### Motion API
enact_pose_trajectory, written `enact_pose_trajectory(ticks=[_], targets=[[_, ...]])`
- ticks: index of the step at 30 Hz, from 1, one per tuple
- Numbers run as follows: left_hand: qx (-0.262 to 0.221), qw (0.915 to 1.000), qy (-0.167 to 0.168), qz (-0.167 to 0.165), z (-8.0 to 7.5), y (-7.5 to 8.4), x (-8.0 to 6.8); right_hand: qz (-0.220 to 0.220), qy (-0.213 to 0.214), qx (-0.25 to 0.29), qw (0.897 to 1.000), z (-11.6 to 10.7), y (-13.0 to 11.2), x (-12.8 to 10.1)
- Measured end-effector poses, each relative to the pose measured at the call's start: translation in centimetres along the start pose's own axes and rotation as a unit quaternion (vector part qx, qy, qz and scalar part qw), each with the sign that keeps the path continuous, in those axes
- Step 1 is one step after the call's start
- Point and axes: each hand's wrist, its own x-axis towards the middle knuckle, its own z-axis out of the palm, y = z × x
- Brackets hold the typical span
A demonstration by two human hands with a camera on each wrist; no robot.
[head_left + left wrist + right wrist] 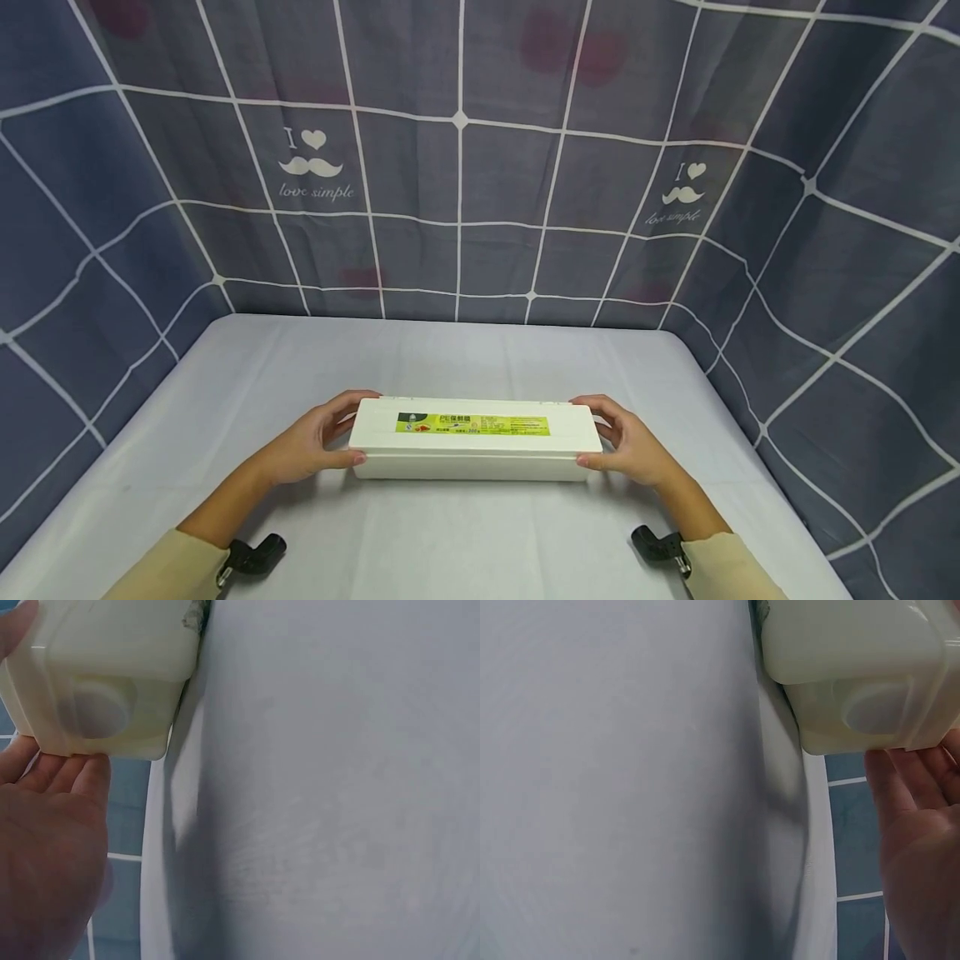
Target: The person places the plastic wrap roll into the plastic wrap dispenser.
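Note:
A long, off-white cling film box lies crosswise in the middle of the head view, its lid down. A green and yellow label is stuck on the lid. My left hand grips the box's left end, thumb at the front edge and fingers round the back. At the opposite end my right hand holds it the same way. Through the translucent end wall of the box, the left wrist view shows a pale round shape inside. A similar round shape appears at the box end in the right wrist view.
A white cloth covers the table under the box. Dark grey-blue curtains with white grid lines stand behind the table and along both sides. Black wrist cameras sit at both sleeves, low over the cloth.

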Motion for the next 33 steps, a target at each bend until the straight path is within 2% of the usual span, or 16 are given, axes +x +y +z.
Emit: enact_pose_trajectory(ticks=[18,26,33], targets=[[0.003,1.0000,0.002,0.005,-0.04,-0.48,-0.06,0.019,-0.003,-0.002,1.000,-0.19,-0.19,0.18],[-0.008,0.9999,-0.013,-0.005,-0.17,-0.27,0.00,0.004,-0.005,0.015,1.000,-0.12,0.08,0.24],[-0.019,0.9995,-0.023,-0.001,-0.22,-0.23,0.04,-0.002,0.004,0.007,1.000,-0.05,0.42,0.09]])
